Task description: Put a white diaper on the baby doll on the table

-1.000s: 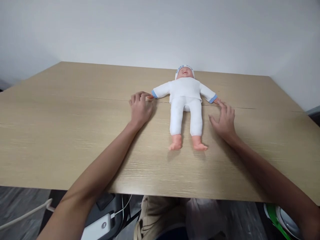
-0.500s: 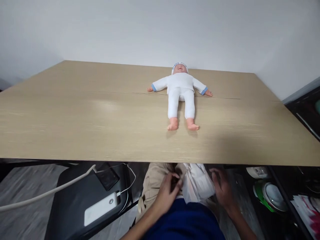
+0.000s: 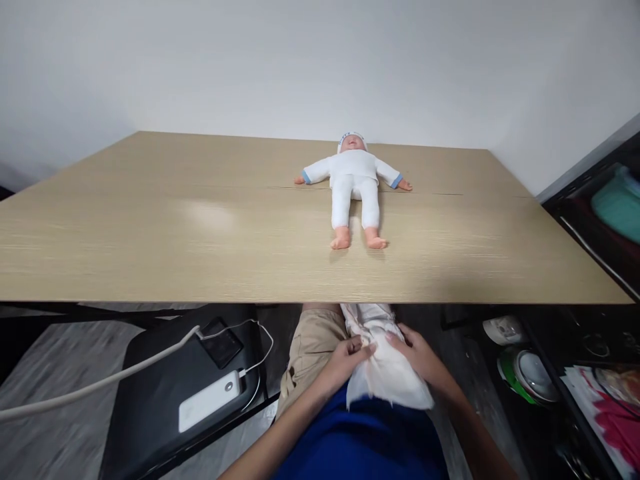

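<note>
A thin, crumpled white cloth (image 3: 387, 380) with an uneven edge lies across my lap, below the table's front edge. My left hand (image 3: 347, 360) has its fingers curled and its thumb pressed on the cloth's left side. From the other side, my right hand (image 3: 417, 353) grips the cloth, thumb on top and fingers partly hidden. On the table, a baby doll (image 3: 355, 170) in a white suit with blue cuffs and a white cap lies on its back, arms spread and feet towards me. Neither hand touches the doll.
The wooden table (image 3: 150, 233) stands against the wall. At lower left, a black chair (image 3: 145, 400) carries a white power bank (image 3: 209, 400), a dark phone (image 3: 221, 343) and a cable (image 3: 115, 377). A dark shelf with a green-and-white container (image 3: 530, 377) stands at the right.
Both hands have closed in on the white cloth; the right hand, which was apart from it, now grips it. The cloth has spread lower over my lap. The view has shifted slightly.
</note>
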The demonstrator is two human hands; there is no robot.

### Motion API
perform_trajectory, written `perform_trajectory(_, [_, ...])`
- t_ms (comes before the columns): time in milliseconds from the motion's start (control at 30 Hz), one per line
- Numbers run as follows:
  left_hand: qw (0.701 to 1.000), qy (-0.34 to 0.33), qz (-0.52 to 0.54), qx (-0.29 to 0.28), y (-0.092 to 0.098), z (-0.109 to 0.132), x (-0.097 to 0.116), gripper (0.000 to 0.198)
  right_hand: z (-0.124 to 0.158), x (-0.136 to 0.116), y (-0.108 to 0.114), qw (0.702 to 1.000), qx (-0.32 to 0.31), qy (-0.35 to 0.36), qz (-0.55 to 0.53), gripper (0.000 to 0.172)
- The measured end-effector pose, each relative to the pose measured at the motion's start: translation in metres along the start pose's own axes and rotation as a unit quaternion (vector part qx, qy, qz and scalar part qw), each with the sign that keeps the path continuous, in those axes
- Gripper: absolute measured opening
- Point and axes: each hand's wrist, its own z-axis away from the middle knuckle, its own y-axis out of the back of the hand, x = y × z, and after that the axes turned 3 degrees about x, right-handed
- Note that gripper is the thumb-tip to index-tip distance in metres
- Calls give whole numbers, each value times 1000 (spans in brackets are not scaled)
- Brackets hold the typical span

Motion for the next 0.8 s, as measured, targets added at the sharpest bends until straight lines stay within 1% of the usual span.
perform_trajectory(100, [997, -56, -45, -42, -11, 57, 9, 65, 55, -26, 3, 998, -42, 32, 15, 56])
perform_trajectory(167, [991, -88, -92, -47, -18, 91, 16, 59, 88, -42, 5, 995, -59, 59, 47, 47])
perform_trajectory(233, [978, -139, -148, -39, -20, 115, 22, 55, 109, -54, 5, 992, -46, 90, 79, 41])
perform_trajectory(300, [959, -197, -204, -18, -20, 124, 29, 53, 116, -65, 3, 988, -29, 123, 85, 38])
perform_trajectory(333, [950, -220, -223, 1, -20, 124, 32, 52, 114, -69, 1, 987, -23, 137, 79, 36])
perform_trajectory(400, [938, -248, -240, 45, -18, 116, 42, 53, 101, -78, -5, 985, -9, 162, 59, 35])
perform_trajectory(467, [937, -258, -222, 80, -18, 101, 54, 56, 80, -87, -13, 983, 15, 177, 44, 35])
perform_trajectory(533, [942, -261, -186, 103, -17, 82, 65, 58, 57, -94, -21, 981, 41, 189, 30, 36])
perform_trajectory(600, [943, -265, -155, 128, -14, 63, 74, 54, 33, -98, -26, 978, 61, 199, 19, 37])
perform_trajectory(700, [944, -265, -128, 149, -5, 40, 80, 49, 6, -94, -30, 975, 80, 207, 30, 39])
perform_trajectory(800, [954, -239, -97, 150, 5, 29, 75, 50, -8, -80, -28, 973, 97, 198, 68, 42])
